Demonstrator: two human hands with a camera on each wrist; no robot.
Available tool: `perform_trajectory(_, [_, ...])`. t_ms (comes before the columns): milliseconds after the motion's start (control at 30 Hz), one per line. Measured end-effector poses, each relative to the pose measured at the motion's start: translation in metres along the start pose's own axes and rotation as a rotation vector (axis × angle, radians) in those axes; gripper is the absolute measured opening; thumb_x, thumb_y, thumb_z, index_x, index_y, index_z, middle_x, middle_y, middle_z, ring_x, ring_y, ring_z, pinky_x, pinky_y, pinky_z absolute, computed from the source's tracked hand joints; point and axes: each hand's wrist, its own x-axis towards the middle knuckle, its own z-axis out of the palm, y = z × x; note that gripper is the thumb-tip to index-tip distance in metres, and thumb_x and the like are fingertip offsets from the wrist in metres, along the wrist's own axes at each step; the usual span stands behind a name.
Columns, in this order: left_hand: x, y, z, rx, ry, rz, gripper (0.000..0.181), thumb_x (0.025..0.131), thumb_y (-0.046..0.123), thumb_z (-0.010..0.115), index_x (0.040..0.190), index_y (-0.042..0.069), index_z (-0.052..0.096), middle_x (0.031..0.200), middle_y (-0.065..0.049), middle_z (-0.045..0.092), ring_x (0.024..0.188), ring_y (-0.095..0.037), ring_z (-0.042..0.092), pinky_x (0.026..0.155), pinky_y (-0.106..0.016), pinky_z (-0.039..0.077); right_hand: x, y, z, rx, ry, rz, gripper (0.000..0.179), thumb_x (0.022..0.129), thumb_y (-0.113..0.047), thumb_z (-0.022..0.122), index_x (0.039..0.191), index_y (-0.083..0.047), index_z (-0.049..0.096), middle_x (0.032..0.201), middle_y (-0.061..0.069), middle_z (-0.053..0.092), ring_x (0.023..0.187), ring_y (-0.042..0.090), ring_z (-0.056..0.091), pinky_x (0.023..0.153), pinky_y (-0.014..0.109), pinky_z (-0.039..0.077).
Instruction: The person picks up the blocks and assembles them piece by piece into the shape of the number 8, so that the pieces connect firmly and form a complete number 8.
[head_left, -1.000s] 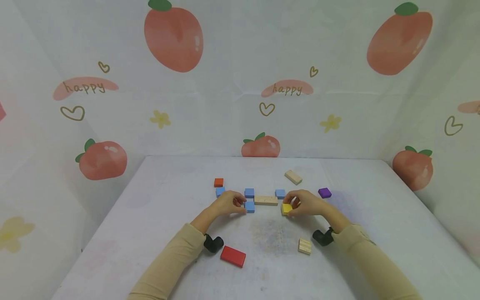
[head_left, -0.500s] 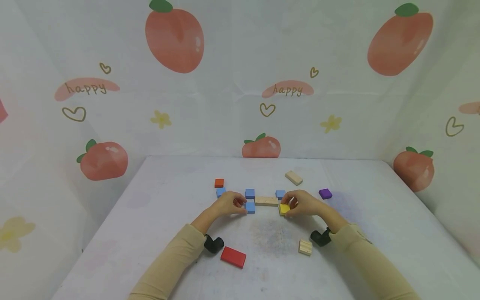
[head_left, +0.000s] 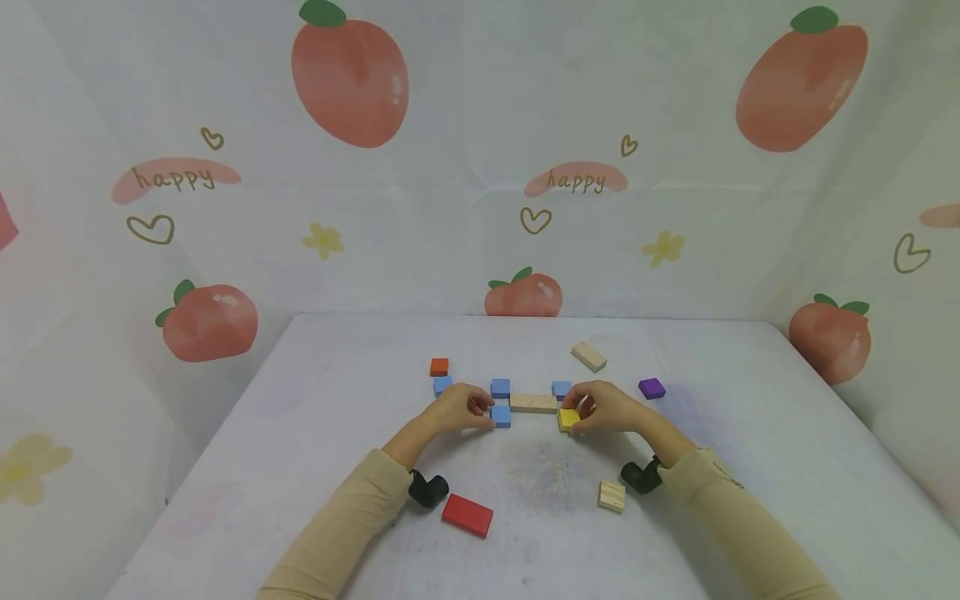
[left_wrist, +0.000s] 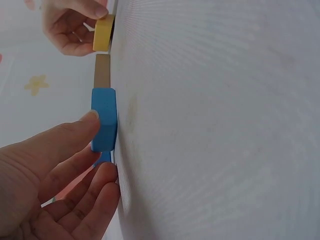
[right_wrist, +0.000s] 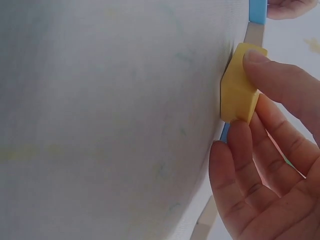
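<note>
My left hand (head_left: 459, 408) pinches a small blue block (head_left: 501, 417) between thumb and fingers, low on the table; in the left wrist view the thumb lies on the near side of that blue block (left_wrist: 104, 120). Opposite it, my right hand (head_left: 606, 407) pinches a yellow block (head_left: 568, 420), and the right wrist view shows thumb and fingertips on the yellow block (right_wrist: 242, 84). Between the hands lies a long wooden block (head_left: 533, 403). Behind its left end sits another blue block (head_left: 500, 388), and behind its right end a further blue block (head_left: 561, 389).
A red block (head_left: 467, 515) and a ridged wooden piece (head_left: 611, 496) lie nearer the front. At the back left are an orange block (head_left: 439, 367) and a blue block (head_left: 442, 385). A plain wooden block (head_left: 588, 357) and a purple block (head_left: 652, 388) lie back right.
My right hand has slid the yellow block a little left, up to the right end of the long wooden block, then stayed there. The left hand has kept its place on the blue block.
</note>
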Motion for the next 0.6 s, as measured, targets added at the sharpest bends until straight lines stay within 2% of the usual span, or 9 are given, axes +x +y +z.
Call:
perform_trajectory(433, [0.0016, -0.0036, 0.0014, -0.015, -0.001, 0.002, 0.032, 0.078, 0.013, 0.074, 0.107, 0.002, 0.066, 0.094, -0.008, 0.065, 0.08, -0.012, 0.055, 0.073, -0.022, 0.05, 0.0002, 0.0003, 0.0014, -0.007, 0.004, -0.027, 0.029, 0.076, -0.014, 0.076, 0.099, -0.003, 0.063, 0.095, 0.008, 0.064, 0.08, 0.01, 0.056, 0.072, 0.019, 0.048])
perform_trajectory(600, [0.0, -0.0015, 0.0004, -0.012, 0.002, 0.008, 0.032, 0.078, 0.013, 0.074, 0.107, 0.001, 0.066, 0.094, -0.009, 0.065, 0.081, -0.012, 0.055, 0.073, -0.022, 0.05, 0.0012, -0.0003, 0.0022, -0.004, 0.006, -0.022, 0.03, 0.076, -0.015, 0.075, 0.1, -0.003, 0.063, 0.095, 0.008, 0.064, 0.081, 0.011, 0.056, 0.074, 0.022, 0.05])
